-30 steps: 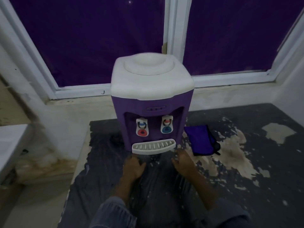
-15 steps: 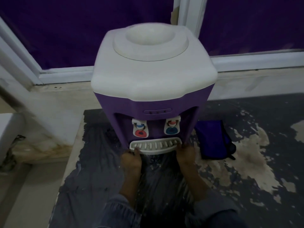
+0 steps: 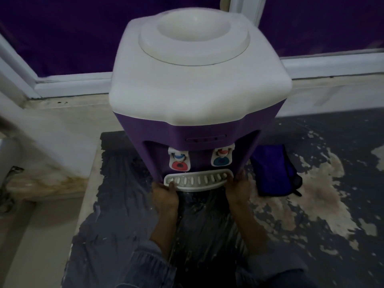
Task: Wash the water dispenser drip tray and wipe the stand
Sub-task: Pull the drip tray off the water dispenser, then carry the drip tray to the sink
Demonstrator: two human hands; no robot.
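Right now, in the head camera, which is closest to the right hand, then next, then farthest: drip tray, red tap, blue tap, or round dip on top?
1. The drip tray: the right hand holds its right end.
2. The blue tap: just above that hand.
3. The red tap: across on the left.
4. The round dip: up on the white top.

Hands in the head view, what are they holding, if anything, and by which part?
The drip tray, by its ends: left hand grips the left end, thumb on top; right hand grips the right end.
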